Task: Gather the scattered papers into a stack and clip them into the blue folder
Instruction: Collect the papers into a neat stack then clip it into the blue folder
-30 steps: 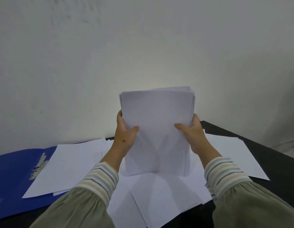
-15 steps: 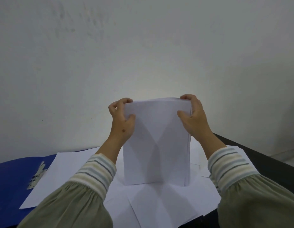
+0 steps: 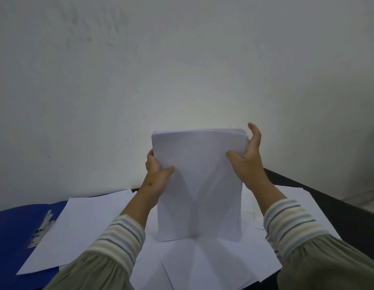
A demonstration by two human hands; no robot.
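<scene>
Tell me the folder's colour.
Blue; the folder lies open at left in the head view, partly under loose sheets.

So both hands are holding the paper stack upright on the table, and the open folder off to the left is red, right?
Not quite: the folder is blue, not red, as the head view shows. The rest holds: the left hand and right hand hold the paper stack upright, and the open folder lies to the left.

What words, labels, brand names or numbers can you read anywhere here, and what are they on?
None can be read.
Paper stack, held upright by the left hand and right hand: blank.
Loose sheets on the table: blank.
Blue folder and its metal clip: no lettering visible.
</scene>
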